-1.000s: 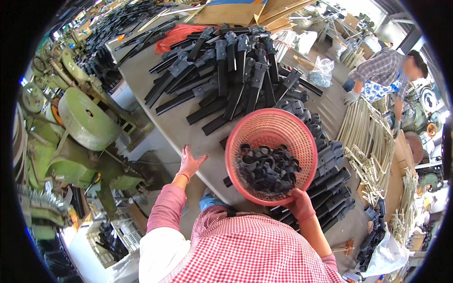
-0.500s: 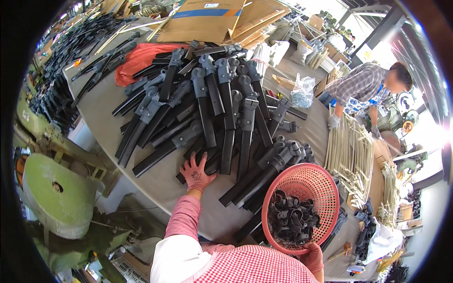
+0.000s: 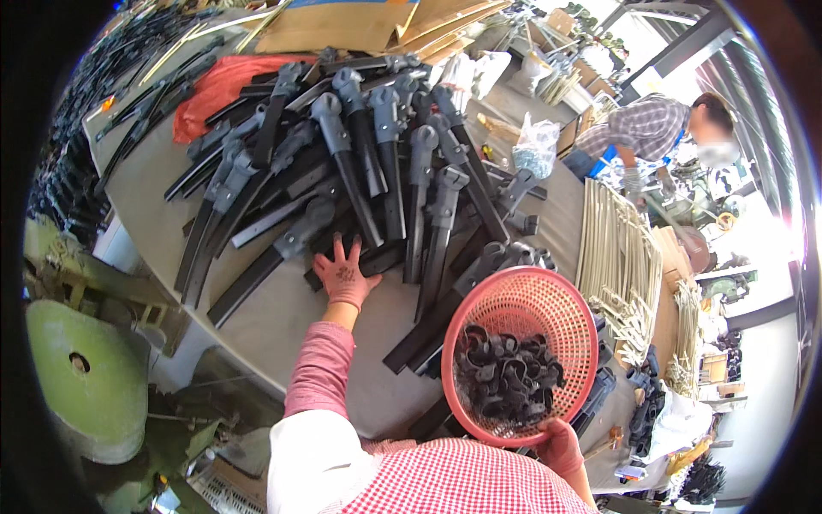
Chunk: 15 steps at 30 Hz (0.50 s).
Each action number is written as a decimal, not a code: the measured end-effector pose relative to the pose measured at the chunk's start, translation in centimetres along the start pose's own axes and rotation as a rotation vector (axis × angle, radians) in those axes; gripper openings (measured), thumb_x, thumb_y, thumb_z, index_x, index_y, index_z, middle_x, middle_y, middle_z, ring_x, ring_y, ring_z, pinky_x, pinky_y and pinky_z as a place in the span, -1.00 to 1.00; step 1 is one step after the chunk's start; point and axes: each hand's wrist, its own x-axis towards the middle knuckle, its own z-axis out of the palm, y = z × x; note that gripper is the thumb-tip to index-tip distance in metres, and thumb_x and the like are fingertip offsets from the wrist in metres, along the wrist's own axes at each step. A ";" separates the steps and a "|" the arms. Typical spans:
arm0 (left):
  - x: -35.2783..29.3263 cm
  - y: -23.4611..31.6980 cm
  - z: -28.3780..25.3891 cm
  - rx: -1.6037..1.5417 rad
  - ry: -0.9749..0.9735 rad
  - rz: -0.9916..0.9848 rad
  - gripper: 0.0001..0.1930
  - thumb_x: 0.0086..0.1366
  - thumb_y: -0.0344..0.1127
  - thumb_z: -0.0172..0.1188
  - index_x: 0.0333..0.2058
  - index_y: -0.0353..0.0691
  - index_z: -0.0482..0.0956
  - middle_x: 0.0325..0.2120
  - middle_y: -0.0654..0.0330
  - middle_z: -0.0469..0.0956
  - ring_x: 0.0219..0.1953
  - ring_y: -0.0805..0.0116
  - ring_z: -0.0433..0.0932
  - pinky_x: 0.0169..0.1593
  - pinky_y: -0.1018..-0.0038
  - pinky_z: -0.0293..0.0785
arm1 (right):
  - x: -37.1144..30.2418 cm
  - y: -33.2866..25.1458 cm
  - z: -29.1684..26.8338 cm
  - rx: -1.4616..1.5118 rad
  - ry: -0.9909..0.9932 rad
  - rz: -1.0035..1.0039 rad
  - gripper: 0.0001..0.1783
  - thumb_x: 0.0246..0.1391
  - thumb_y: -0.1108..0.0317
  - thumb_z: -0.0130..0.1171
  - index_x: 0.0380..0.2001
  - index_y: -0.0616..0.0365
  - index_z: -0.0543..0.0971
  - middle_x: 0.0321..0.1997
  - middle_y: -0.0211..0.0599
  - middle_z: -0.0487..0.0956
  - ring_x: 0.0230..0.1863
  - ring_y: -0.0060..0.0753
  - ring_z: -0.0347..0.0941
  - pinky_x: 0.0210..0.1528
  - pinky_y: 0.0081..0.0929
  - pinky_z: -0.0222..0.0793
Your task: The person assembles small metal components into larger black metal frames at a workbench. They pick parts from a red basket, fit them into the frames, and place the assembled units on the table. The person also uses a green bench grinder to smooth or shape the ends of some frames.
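Note:
My right hand (image 3: pixel 561 447), in a pink glove, grips the near rim of a round pink plastic basket (image 3: pixel 582 343). The basket tilts toward me, and small curved black plastic parts (image 3: pixel 505 373) lie in its bottom. In a pink glove with darkened fingertips, my left hand (image 3: pixel 347 276) is spread at the near edge of a heap of black tubes. Its fingers reach to the tubes; whether they press on them I cannot tell. Each tube, such as the long black tube (image 3: pixel 257 278) beside that hand, ends in a grey plastic joint (image 3: pixel 310 224).
The heap covers much of a grey-topped table (image 3: pixel 377 377). A red plastic sheet (image 3: pixel 214 94) and flattened cardboard (image 3: pixel 330 26) lie beyond it. Pale rods (image 3: pixel 616 257) are stacked at right, near a bending co-worker (image 3: pixel 646 128). A green machine (image 3: pixel 81 368) stands at left.
The whole view has shifted. My left hand stays spread by the tubes, its fingers now more upright. My right hand still holds the basket. The co-worker's hands have drawn back from the rods.

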 end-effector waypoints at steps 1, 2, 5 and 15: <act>-0.3 -1.0 -0.2 0.013 -0.075 -0.002 -0.10 -0.09 0.18 0.46 0.27 0.20 0.35 0.38 0.16 0.12 0.26 -0.30 0.22 0.31 -0.15 0.11 | 0.8 0.1 0.1 -0.046 0.089 0.007 -0.75 -0.03 0.50 0.04 -0.25 0.29 0.59 -0.30 -0.24 0.65 -0.24 -0.20 0.61 -0.08 -0.20 0.60; -1.5 -2.7 -0.6 -0.006 0.060 0.068 -0.12 -0.04 0.11 0.45 0.28 0.11 0.33 0.35 0.11 0.15 0.27 -0.24 0.22 0.31 -0.12 0.11 | 1.4 0.3 0.3 -0.037 -0.050 0.011 -0.71 -0.02 0.52 0.03 -0.19 0.29 0.58 -0.26 -0.23 0.65 -0.22 -0.18 0.62 -0.09 -0.17 0.62; -5.4 -8.8 -1.6 -0.209 0.443 0.174 -0.17 0.04 -0.10 0.44 0.25 -0.23 0.28 0.29 -0.05 0.23 0.29 -0.18 0.21 0.34 -0.08 0.10 | 4.2 1.6 3.0 -0.027 -0.312 0.023 -0.51 -0.01 0.58 -0.01 0.08 0.28 0.44 -0.04 -0.13 0.62 -0.15 -0.06 0.64 -0.10 -0.03 0.65; -8.7 -18.7 -2.0 -0.375 0.479 -0.063 -0.56 0.27 -0.27 0.18 0.09 -0.34 0.48 0.16 -0.10 0.43 0.22 -0.11 0.38 0.29 0.10 0.26 | 13.8 6.1 19.3 -0.309 -0.556 0.144 -0.79 0.15 0.39 0.17 -0.13 0.09 0.53 -0.38 -0.43 0.57 -0.43 -0.41 0.56 -0.45 -0.41 0.53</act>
